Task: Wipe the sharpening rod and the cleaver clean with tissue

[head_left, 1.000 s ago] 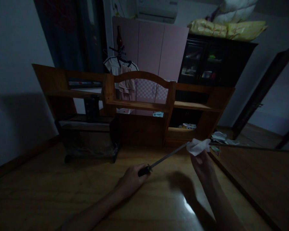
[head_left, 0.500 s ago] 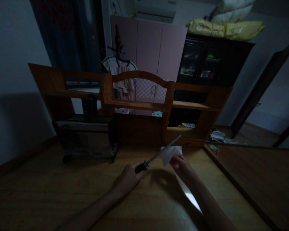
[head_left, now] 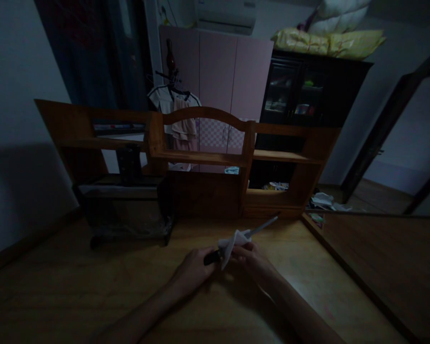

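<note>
My left hand (head_left: 193, 271) is closed round the black handle of a long thin metal rod (head_left: 261, 227), which looks like a sharpening steel and points up and to the right over the wooden desk (head_left: 93, 286). My right hand (head_left: 251, 255) pinches a white tissue (head_left: 231, 242) wrapped round the rod close to the handle. Both hands nearly touch above the middle of the desk.
A wooden shelf unit (head_left: 200, 157) stands along the back of the desk, with a dark box-like object (head_left: 125, 205) at its left foot. Behind are a pink wardrobe (head_left: 222, 81), a dark cabinet (head_left: 308, 91) topped with yellow bedding, and hanging clothes (head_left: 179, 119). The room is dim.
My right hand has slid the tissue down the rod from its tip toward the handle, ending next to my left hand. The left hand has kept its grip.
</note>
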Tool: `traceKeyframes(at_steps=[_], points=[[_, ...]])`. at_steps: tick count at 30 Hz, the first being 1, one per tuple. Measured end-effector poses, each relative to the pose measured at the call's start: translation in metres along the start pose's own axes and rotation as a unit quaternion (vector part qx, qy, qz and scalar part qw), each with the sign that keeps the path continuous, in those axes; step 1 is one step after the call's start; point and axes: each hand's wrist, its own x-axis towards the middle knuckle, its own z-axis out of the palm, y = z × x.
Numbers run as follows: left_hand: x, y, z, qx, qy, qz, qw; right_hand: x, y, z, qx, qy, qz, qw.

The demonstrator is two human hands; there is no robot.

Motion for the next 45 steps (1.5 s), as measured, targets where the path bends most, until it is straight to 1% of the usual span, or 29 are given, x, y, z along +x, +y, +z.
traceKeyframes(at_steps=[4, 8, 14, 21, 25, 29, 31, 36, 39, 41, 45], points=[[0.001, 0.001, 0.001, 0.002, 0.0, 0.01, 1.0, 0.0, -0.007, 0.0, -0.01, -0.005, -0.031, 0.999], [0.001, 0.002, 0.001, 0.015, 0.013, 0.01, 1.0, 0.003, -0.013, -0.006, 0.008, 0.047, -0.057, 0.997], [-0.001, 0.005, 0.0, 0.018, 0.017, 0.019, 1.0, 0.009, -0.026, -0.019, 0.043, 0.095, -0.109, 0.989], [-0.002, 0.005, 0.002, 0.012, 0.019, 0.032, 0.999, 0.008, -0.045, -0.029, 0.072, 0.125, -0.159, 0.977], [-0.003, 0.003, 0.003, 0.026, 0.023, 0.025, 0.999, 0.009, -0.054, -0.039, 0.089, 0.152, -0.174, 0.969], [-0.003, 0.002, 0.003, 0.029, 0.018, 0.023, 0.999, 0.009, -0.064, -0.046, 0.128, 0.174, -0.18, 0.96], [-0.004, 0.003, 0.003, 0.027, 0.013, 0.025, 0.999, 0.008, -0.066, -0.048, 0.14, 0.176, -0.184, 0.957], [-0.003, 0.002, 0.002, 0.033, 0.011, 0.02, 0.999, 0.005, -0.069, -0.054, 0.128, 0.166, -0.217, 0.953], [-0.003, 0.001, 0.002, 0.032, 0.012, 0.015, 0.999, 0.002, -0.077, -0.062, 0.152, 0.165, -0.21, 0.952], [-0.003, 0.0, 0.002, 0.026, 0.011, 0.014, 1.0, 0.001, -0.084, -0.068, 0.178, 0.176, -0.206, 0.946], [-0.001, -0.001, 0.002, 0.01, 0.009, 0.009, 1.0, 0.001, -0.091, -0.08, 0.205, 0.203, -0.229, 0.93]])
